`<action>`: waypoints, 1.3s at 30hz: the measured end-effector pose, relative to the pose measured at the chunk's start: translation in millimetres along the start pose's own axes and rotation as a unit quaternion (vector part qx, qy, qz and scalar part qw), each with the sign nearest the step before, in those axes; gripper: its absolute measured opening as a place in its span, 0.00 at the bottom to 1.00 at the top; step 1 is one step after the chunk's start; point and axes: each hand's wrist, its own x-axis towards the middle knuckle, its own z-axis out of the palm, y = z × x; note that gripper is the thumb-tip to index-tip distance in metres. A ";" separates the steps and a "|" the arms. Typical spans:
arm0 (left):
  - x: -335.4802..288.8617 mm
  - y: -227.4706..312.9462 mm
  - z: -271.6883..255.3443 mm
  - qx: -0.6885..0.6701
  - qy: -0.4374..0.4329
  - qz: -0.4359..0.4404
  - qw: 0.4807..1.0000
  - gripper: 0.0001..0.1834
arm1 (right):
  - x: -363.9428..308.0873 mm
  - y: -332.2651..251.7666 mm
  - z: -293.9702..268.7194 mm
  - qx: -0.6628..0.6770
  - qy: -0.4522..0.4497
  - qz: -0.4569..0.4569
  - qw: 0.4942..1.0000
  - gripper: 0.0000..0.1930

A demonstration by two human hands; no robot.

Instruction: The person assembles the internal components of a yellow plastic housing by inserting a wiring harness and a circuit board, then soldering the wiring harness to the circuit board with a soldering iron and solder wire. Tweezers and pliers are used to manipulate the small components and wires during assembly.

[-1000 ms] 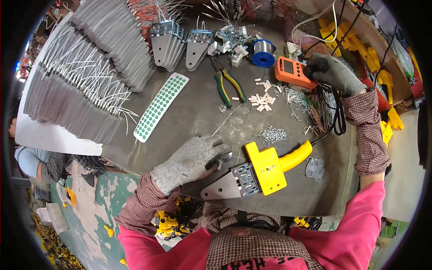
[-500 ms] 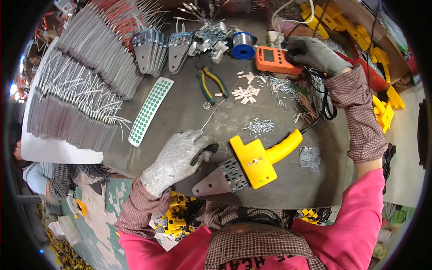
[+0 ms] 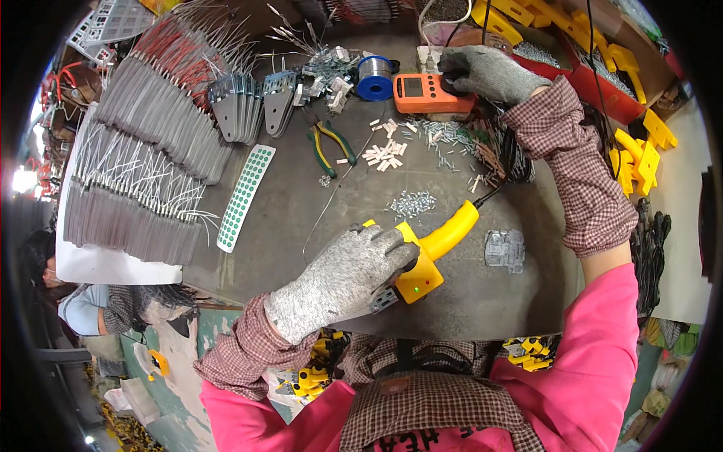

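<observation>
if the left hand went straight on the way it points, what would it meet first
The yellow tool, seemingly touching the left hand; its handle lies just ahead, though depth is hard to judge.

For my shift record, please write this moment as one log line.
left hand: on yellow tool; right hand: on orange meter; green light: lit; pliers: on table

Your gloved left hand (image 3: 337, 280) is lying across the yellow tool (image 3: 424, 270), whose green light (image 3: 416, 289) is glowing. Taking that tool as the clock's centre, your gloved right hand (image 3: 489, 73) is touching the orange meter (image 3: 433, 96) at twelve o'clock, small metal pieces (image 3: 411, 204) are lying nearer at twelve, pliers (image 3: 340, 140) are resting at eleven, and a green-dotted sheet (image 3: 246, 197) is lying at ten.
</observation>
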 end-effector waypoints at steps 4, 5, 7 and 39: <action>7.4 2.8 -9.5 0.033 -0.054 0.019 0.998 0.18 | -0.8 3.7 0.7 0.014 0.012 -0.038 0.999 0.20; 8.0 2.4 -11.0 0.021 -0.073 0.015 0.997 0.18 | -2.7 1.8 1.9 0.016 0.018 -0.041 0.999 0.20; 5.4 6.8 -8.9 -0.001 -0.069 -0.022 0.997 0.18 | -3.2 6.8 6.9 0.021 0.043 -0.055 0.997 0.19; 23.3 10.2 12.6 0.071 -0.075 -0.152 0.983 0.26 | 5.7 5.8 7.0 0.000 0.039 -0.058 0.998 0.19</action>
